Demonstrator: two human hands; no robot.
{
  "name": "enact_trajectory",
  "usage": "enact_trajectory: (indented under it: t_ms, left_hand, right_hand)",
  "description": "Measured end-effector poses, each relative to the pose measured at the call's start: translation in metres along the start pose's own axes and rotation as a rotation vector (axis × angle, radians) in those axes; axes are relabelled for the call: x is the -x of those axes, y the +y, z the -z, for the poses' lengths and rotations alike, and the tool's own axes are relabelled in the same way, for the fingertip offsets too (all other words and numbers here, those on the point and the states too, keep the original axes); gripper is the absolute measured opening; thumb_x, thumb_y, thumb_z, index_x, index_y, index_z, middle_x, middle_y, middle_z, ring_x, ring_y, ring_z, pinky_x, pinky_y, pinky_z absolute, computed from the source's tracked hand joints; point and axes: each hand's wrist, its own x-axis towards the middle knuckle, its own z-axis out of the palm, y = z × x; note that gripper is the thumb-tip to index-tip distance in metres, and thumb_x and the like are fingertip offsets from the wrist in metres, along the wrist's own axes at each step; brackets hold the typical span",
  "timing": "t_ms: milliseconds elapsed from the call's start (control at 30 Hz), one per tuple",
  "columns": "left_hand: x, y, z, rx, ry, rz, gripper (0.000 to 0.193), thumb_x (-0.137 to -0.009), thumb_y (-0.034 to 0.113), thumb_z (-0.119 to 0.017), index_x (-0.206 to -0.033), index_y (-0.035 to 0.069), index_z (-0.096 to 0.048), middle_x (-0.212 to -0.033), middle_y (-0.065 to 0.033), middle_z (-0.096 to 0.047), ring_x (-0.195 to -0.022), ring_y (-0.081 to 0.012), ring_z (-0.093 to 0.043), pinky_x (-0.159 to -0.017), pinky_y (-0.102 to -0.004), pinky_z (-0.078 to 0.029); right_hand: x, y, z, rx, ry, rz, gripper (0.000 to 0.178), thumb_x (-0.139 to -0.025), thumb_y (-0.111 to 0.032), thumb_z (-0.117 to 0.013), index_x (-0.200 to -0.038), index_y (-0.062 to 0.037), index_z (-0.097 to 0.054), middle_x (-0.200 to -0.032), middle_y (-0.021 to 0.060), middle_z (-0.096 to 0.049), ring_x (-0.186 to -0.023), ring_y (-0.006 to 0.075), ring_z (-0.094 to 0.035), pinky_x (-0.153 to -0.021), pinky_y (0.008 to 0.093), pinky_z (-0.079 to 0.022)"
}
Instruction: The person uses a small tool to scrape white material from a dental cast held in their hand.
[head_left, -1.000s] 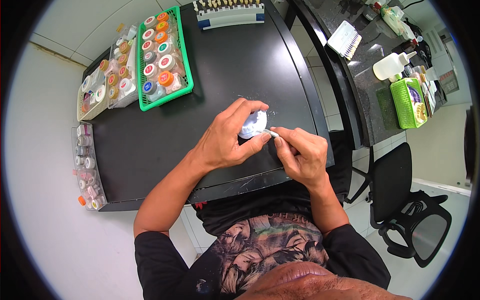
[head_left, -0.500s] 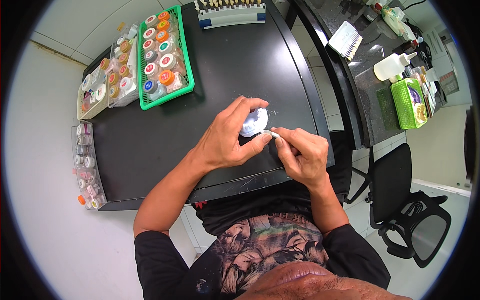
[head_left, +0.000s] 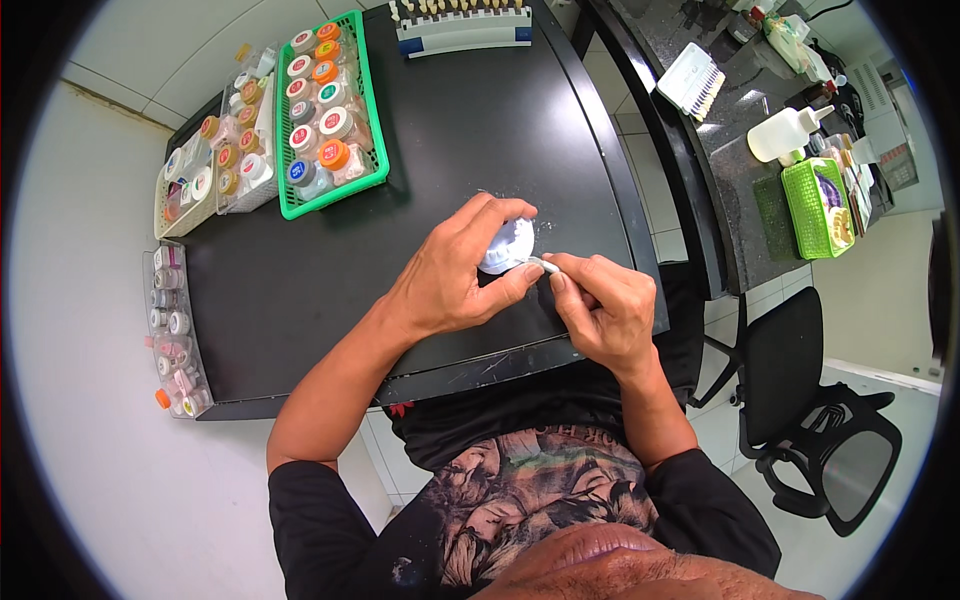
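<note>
A white plaster dental model (head_left: 511,246) is held above the near right part of the black table. My left hand (head_left: 458,262) is closed around it, with fingers over its far side and the thumb along its near edge. Between the thumb and fingers of my right hand (head_left: 610,300) is a slim pale hand tool (head_left: 546,265). Its tip meets the model's near right edge, close to my left thumb. The tool's exact kind is too small to make out. White crumbs lie on the table just beyond the model.
A green basket (head_left: 379,150) of capped jars stands at the far left, beside a pale basket (head_left: 170,222) and a clear jar tray (head_left: 205,395). Tooth shade guides (head_left: 465,38) sit at the back. A side counter (head_left: 740,190) carries a squeeze bottle (head_left: 785,135); an office chair (head_left: 785,370) is right.
Both hands stay nearly in place. The model tilts slightly in my left hand, and the tool at its edge shifts very little.
</note>
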Motion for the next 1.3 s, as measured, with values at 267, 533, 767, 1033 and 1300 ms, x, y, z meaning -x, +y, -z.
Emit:
enact_trajectory:
  t_ms: [267, 533, 767, 1033, 1300]
  left_hand:
    - [-0.0004, -0.0019, -0.0014, -0.008, 0.008, -0.015, 0.054, -0.1, 0.028, -0.087, -0.144, 0.0, -0.072, -0.117, -0.018, -0.073, -0.097, -0.0327, -0.072, -0.088, -0.0412, -0.059]
    - [0.0002, 0.0015, -0.0011, 0.008, 0.007, 0.022, 0.059, -0.098, 0.027, -0.085, -0.147, -0.003, -0.07, -0.121, -0.0211, -0.073, -0.109, -0.0371, -0.075, -0.099, -0.0442, -0.06]
    - [0.0013, 0.0008, -0.0018, 0.006, 0.021, 0.002, 0.058, -0.099, 0.027, -0.085, -0.146, -0.003, -0.07, -0.12, -0.021, -0.072, -0.107, -0.0363, -0.074, -0.097, -0.0441, -0.06]
    - [0.0009, 0.0035, -0.0009, 0.008, -0.013, 0.065, 0.055, -0.1, 0.028, -0.088, -0.143, -0.001, -0.071, -0.117, -0.0199, -0.073, -0.104, -0.035, -0.073, -0.094, -0.0436, -0.059]
    - [0.0011, 0.0031, -0.0013, -0.002, 0.019, 0.033, 0.06, -0.099, 0.026, -0.087, -0.147, -0.004, -0.068, -0.127, -0.0215, -0.075, -0.116, -0.0378, -0.077, -0.104, -0.0445, -0.061]
  right_hand:
    - [0.0001, 0.0005, -0.0025, -0.019, 0.028, -0.013, 0.019, -0.096, -0.004, -0.089, -0.115, -0.0072, -0.09, -0.069, 0.0021, -0.065, -0.05, 0.0148, -0.058, -0.051, 0.0342, -0.046]
    - [0.0, 0.001, 0.0001, -0.031, 0.006, -0.001, 0.019, -0.096, -0.004, -0.089, -0.114, -0.0069, -0.09, -0.068, 0.0021, -0.064, -0.05, 0.0145, -0.057, -0.051, 0.0341, -0.045]
    - [0.0, 0.001, -0.0005, -0.025, 0.002, 0.005, 0.018, -0.095, -0.004, -0.089, -0.113, -0.0074, -0.09, -0.068, 0.002, -0.064, -0.05, 0.0148, -0.057, -0.051, 0.0347, -0.046]
    - [0.0008, 0.0009, -0.0023, -0.012, 0.021, -0.014, 0.018, -0.096, -0.004, -0.089, -0.114, -0.0072, -0.09, -0.069, 0.002, -0.065, -0.05, 0.0147, -0.058, -0.051, 0.0343, -0.046]
    - [-0.0007, -0.0013, 0.0014, -0.012, -0.004, -0.003, 0.017, -0.096, -0.004, -0.089, -0.113, -0.0068, -0.09, -0.069, 0.0019, -0.064, -0.05, 0.0148, -0.058, -0.051, 0.0346, -0.046]
